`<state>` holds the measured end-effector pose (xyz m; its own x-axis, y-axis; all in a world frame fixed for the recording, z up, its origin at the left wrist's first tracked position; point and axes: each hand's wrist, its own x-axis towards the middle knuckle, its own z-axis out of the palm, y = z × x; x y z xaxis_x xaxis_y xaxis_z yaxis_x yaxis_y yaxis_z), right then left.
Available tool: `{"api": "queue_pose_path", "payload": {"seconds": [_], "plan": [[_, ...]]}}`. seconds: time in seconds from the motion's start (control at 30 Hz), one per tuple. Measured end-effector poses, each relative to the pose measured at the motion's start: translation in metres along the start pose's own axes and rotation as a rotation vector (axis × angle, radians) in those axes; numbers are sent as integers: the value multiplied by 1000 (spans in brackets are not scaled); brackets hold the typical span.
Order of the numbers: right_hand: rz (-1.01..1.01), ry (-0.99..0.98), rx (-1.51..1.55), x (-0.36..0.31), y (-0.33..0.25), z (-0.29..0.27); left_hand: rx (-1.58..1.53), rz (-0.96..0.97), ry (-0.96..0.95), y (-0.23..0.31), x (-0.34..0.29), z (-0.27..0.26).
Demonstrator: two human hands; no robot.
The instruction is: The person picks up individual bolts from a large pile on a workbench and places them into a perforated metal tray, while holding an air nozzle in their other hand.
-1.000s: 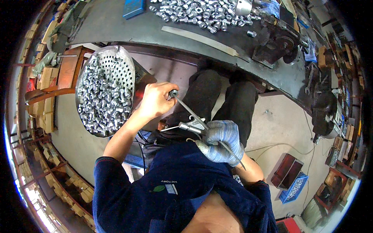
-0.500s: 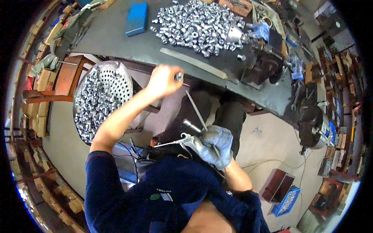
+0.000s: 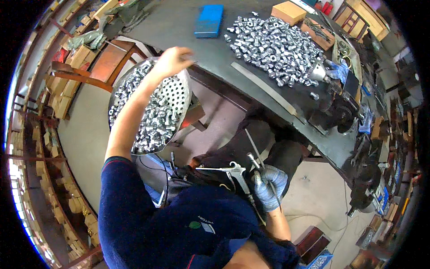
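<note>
My bare left hand [image 3: 172, 62] is over the far rim of a round perforated metal pan [image 3: 182, 92], beside the bench edge. Its fingers are slightly blurred and apart, with no fitting visible between them. Many shiny hex metal fittings [image 3: 154, 121] fill much of the pan. In a grey-blue knitted glove, my right hand [image 3: 271, 186] closes around a thin file [image 3: 254, 142] and a short metal rod with a cylindrical end [image 3: 251, 158]. A silver air blow gun [image 3: 237, 172] with a long nozzle lies next to that hand, its hose trailing toward my body.
On the dark workbench [image 3: 179, 27] are a large heap of hex fittings [image 3: 275, 49], a blue box [image 3: 209, 21], a long flat metal bar [image 3: 264, 88] and a dark vise [image 3: 333, 112]. A wooden chair [image 3: 107, 65] stands left of the pan. Loaded shelves line both sides.
My left hand has swung from in front of the bench to over the pan; the fitting it held is no longer visible in it. The view has shifted, and the blow gun sits apart from my glove.
</note>
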<state>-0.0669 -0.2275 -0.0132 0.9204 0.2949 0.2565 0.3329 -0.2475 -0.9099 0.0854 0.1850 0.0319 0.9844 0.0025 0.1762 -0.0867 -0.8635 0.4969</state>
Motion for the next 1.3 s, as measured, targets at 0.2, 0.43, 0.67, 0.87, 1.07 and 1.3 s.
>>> {"api": "queue_pose_path", "payload": {"seconds": [0.2,0.43,0.67,0.87,1.07,1.3], "plan": [[-53,-46,40,9,-2,4,250,-672,10,-131,-92,-46],[-106,-61,24,10,-6,5,586,-630,80,-127,-98,-5],[-50,-47,18,2,-1,2,667,-523,-10,-95,-92,4],[-169,-41,-86,16,-16,3,-775,-384,14,-9,-93,2],[-163,-111,-69,20,-24,4,-1486,-358,-472,105,-116,52],[-100,-74,-34,19,-20,-2,-1635,-400,-655,134,-130,94]]}}
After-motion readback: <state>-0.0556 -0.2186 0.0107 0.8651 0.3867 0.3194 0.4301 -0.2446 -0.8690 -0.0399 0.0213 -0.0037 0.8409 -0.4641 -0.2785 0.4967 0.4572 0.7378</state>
